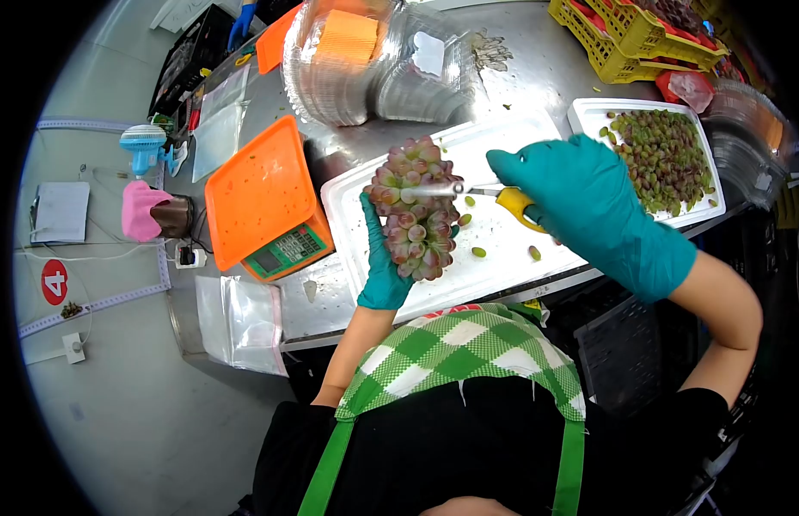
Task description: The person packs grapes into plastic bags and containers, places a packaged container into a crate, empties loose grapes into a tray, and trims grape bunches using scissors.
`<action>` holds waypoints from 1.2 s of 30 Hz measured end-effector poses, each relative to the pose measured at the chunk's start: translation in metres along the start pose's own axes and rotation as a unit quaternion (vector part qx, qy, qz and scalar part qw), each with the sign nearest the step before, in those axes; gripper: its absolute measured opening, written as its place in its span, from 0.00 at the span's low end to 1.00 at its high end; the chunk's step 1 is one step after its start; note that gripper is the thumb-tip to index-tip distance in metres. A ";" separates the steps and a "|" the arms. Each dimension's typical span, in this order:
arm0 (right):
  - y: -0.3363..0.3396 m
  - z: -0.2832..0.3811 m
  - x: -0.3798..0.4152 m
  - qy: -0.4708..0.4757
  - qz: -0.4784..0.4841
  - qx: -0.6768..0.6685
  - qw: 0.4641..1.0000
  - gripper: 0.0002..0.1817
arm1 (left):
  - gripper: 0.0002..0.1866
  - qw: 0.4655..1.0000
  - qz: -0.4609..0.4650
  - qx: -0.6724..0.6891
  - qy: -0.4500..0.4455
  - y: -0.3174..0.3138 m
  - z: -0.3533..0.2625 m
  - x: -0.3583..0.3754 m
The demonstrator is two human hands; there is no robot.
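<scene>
My left hand (pixel 385 277), in a teal glove, is closed around a bunch of reddish-green grapes (pixel 421 236) and holds it up over a white tray (pixel 511 279). In my right hand (pixel 580 206), also gloved, is a pair of scissors (pixel 513 205) with yellow handles. Their blades reach leftward across the front of the bunch and look blurred. A few loose grapes (pixel 478 252) lie in the tray between my hands.
An orange-topped scale (pixel 266 193) stands left of the tray. Stacked clear plastic containers (pixel 330 77) are behind it. At right sit a white tray (pixel 719 193) of loose grapes and yellow crates (pixel 618 56). A blue-gloved hand (pixel 242 24) shows at the back left.
</scene>
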State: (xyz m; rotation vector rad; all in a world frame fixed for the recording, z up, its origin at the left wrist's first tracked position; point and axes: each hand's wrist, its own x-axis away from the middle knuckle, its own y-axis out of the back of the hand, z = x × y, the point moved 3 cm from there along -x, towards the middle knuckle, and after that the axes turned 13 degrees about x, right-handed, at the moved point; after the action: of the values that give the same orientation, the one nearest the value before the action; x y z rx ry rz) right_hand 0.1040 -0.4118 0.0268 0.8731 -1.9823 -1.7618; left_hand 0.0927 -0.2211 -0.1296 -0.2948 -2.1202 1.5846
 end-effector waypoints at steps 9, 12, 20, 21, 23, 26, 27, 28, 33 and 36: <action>-0.073 0.057 -0.004 -0.224 -0.129 -0.505 0.824 0.30 | 0.41 0.988 0.020 -0.019 -0.151 -0.019 -0.010 -0.002; -0.084 0.066 -0.007 -0.239 -0.145 -0.565 0.776 0.29 | 0.41 0.978 0.030 -0.059 -0.196 -0.020 -0.015 -0.006; -0.084 0.073 -0.005 -0.260 -0.169 -0.579 0.754 0.23 | 0.42 0.963 -0.003 -0.105 -0.249 -0.025 -0.018 0.002; -0.083 0.074 -0.005 -0.246 -0.179 -0.558 0.772 0.24 | 0.43 0.961 -0.011 -0.109 -0.253 -0.024 -0.017 0.003; -0.080 0.077 -0.004 -0.219 -0.201 -0.516 0.804 0.25 | 0.44 0.966 0.001 -0.086 -0.243 -0.015 -0.018 -0.001; -0.066 0.080 -0.004 -0.135 -0.264 -0.386 0.873 0.30 | 0.45 0.975 0.061 -0.028 -0.211 -0.005 -0.017 -0.011; -0.063 0.081 -0.004 -0.112 -0.280 -0.335 0.893 0.31 | 0.45 0.976 0.089 -0.005 -0.197 -0.005 -0.016 -0.014; -0.060 0.081 -0.005 -0.105 -0.302 -0.333 0.887 0.32 | 0.46 0.975 0.110 0.017 -0.191 -0.005 -0.017 -0.016; -0.056 0.084 -0.002 -0.124 -0.238 -0.415 0.869 0.28 | 0.44 0.976 0.082 -0.011 -0.199 -0.009 -0.017 -0.011; -0.050 0.080 0.001 -0.131 -0.226 -0.493 0.830 0.26 | 0.41 0.978 0.087 0.003 -0.188 -0.002 -0.019 -0.005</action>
State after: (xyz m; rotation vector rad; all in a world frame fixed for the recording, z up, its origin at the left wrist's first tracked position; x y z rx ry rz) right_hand 0.0640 -0.3536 -0.0355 0.7448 -0.6840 -2.8391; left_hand 0.1065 -0.2080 -0.1248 -0.1950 -2.4253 1.8694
